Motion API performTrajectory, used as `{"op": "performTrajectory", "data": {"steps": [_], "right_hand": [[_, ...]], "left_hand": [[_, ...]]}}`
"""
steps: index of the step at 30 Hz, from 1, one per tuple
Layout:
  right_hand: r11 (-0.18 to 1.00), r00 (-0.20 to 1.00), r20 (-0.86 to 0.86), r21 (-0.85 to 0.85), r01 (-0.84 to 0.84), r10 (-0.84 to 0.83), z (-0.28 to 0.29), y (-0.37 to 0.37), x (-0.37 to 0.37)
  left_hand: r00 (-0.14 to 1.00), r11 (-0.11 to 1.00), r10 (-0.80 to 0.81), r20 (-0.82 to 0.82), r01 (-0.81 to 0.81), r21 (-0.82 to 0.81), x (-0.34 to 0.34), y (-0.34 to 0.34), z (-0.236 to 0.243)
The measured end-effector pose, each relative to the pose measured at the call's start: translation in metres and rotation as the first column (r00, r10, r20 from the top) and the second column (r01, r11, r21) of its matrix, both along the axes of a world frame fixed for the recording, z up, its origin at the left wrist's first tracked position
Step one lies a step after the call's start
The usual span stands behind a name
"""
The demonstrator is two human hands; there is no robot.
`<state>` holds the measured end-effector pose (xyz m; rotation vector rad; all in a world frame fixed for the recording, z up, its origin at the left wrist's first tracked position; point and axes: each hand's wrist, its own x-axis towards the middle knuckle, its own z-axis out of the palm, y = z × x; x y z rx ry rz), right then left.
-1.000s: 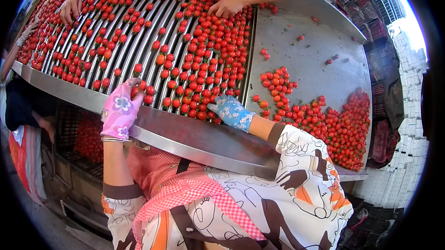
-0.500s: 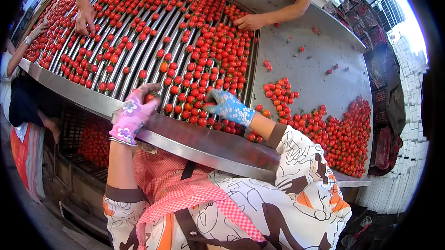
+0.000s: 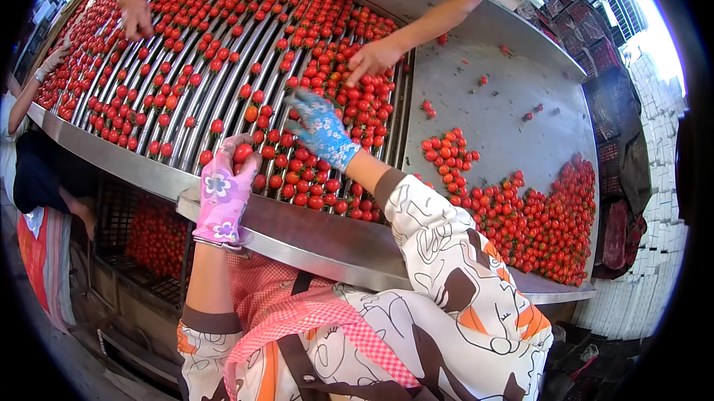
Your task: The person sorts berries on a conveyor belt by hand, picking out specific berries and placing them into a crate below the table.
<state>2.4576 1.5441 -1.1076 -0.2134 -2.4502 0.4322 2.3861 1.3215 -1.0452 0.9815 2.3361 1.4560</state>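
Observation:
My left hand (image 3: pixel 227 191), in a pink-purple flowered glove, is at the near rim of the roller table. A red cherry tomato (image 3: pixel 243 152) is held between its thumb and fingers. Farther right, my right hand (image 3: pixel 323 132) in a blue flowered glove reaches out over the metal rollers (image 3: pixel 202 114). Its fingers are apart and slightly blurred, with nothing seen in them. Around and below it lie many red cherry tomatoes (image 3: pixel 315 201), thickest along the right end of the rollers. A single orange one (image 3: pixel 251 113) lies between my hands.
A steel tray (image 3: pixel 446 96) adjoins the rollers on the right, with a heap of tomatoes (image 3: pixel 554 230) on it. Across the table, co-workers' hands (image 3: pixel 375 59) reach in, and another gloved hand (image 3: pixel 52 61) works at far left. A black crate (image 3: pixel 111 215) with tomatoes stands below.
My right hand has moved away from me and left, over the rollers. My left hand keeps the tomato and has shifted slightly. Tomatoes have moved leftward; a co-worker's hand across has come nearer.

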Motion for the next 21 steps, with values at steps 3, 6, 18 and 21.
{"op": "performTrajectory", "data": {"steps": [3, 6, 18, 21], "right_hand": [[0.985, 0.973, 0.168, 0.095, 0.143, -0.158, -0.044, 0.052, 0.031], [0.934, 0.92, 0.204, 0.204, 0.295, -0.335, -0.066, 0.104, 0.082], [0.967, 0.968, -0.005, 0.048, 0.25, -0.25, -0.032, 0.097, 0.016], [0.93, 0.913, 0.195, 0.153, 0.333, -0.359, -0.038, 0.094, -0.018]], "left_hand": [[1.0, 0.999, 0.01, 0.006, -0.01, -0.033, 0.003, -0.005, 0.007], [0.994, 1.0, 0.008, -0.107, -0.006, 0.019, 0.006, 0.0, -0.003], [0.991, 0.987, 0.037, 0.127, -0.057, 0.15, 0.015, 0.006, -0.007], [0.996, 0.977, 0.036, 0.079, -0.052, 0.209, 0.013, 0.012, -0.015]]}}
